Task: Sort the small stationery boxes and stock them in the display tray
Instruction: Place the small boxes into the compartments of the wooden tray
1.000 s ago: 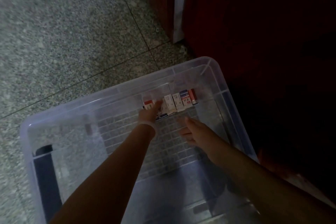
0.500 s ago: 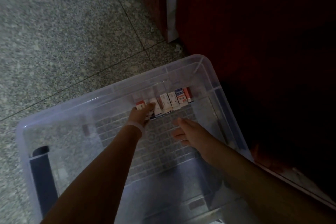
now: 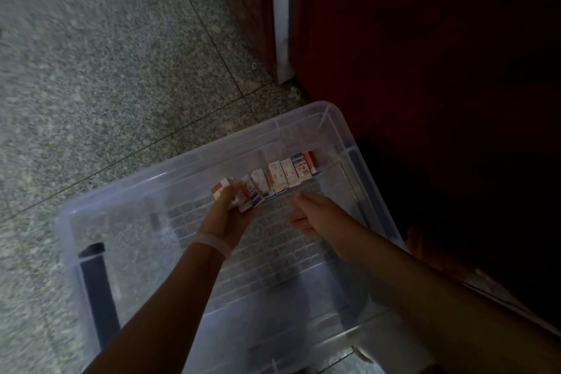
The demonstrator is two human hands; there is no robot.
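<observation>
Down on the speckled stone floor [image 3: 100,76] sits a big clear plastic bin [image 3: 170,174], and everything here plays out against it. Beyond the bin's far right corner stands dark red-brown furniture [image 3: 409,39], with a pale upright strip [image 3: 280,15] along its edge. On the bin's left side a dark latch handle [image 3: 97,285] shows through the wall. The bin's bottom has a grid pattern, seen through the clear plastic.

Both bare arms reach into the bin from the near side. Along the bin's far wall runs a row of small boxes [image 3: 287,173], white with red and blue print, standing side by side toward the far right corner. The print is too small to read.

At the left end of that row, the left hand [image 3: 229,215] has its fingers curled around a few boxes [image 3: 247,193], lifting them slightly askew from the line; a pale wristband [image 3: 214,244] circles that wrist. The right hand [image 3: 309,215] hovers inside the bin just near the row's middle, fingers loosely extended and holding nothing, apart from the boxes.
</observation>
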